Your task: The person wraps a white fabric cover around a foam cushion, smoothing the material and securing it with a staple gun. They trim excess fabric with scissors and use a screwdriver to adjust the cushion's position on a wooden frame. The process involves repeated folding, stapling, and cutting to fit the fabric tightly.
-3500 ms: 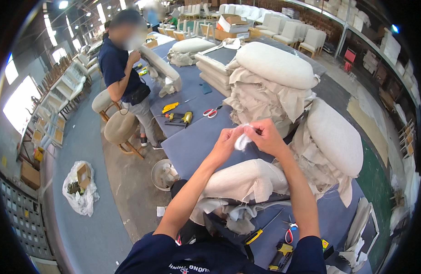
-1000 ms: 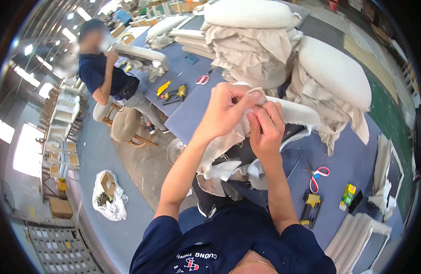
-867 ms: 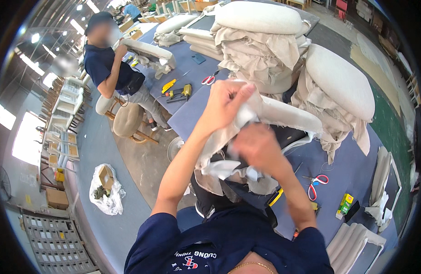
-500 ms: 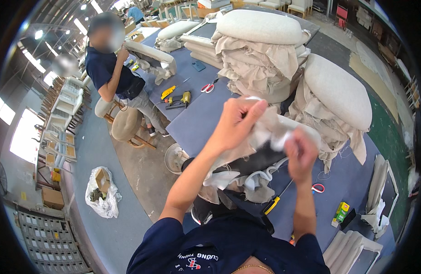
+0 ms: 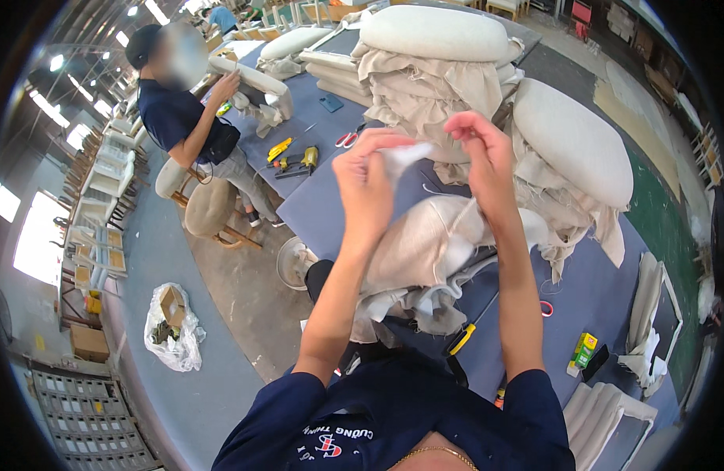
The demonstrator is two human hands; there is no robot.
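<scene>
Raised over the table, my left hand [image 5: 364, 184] is closed on a scrap of white wadding [image 5: 409, 157], slightly blurred. Facing it is my right hand [image 5: 486, 161], its fingers bent but apart and nothing visible between them. Below both hands lies a beige fabric-covered cushion [image 5: 421, 239] at the near table edge. Loose, ruffled fabric [image 5: 425, 306] hangs along its near side. A yellow-handled screwdriver [image 5: 462, 337] rests right of the cushion, its shaft pointing away from me. Red-handled scissors [image 5: 546, 308] lie farther right, partly hidden.
Stacked cushions [image 5: 433, 35] with draped fabric stand at the back, another pile [image 5: 574, 141] to the right. A yellow staple gun [image 5: 308, 159] lies on the blue table [image 5: 338, 196]. A co-worker [image 5: 173, 110] stands at the far left. A bucket [image 5: 291, 263] sits on the floor.
Both hands have risen away from the cushion, the left carrying white wadding. The cushion's beige covered side now shows where its dark underside was visible. The right fingers have come apart.
</scene>
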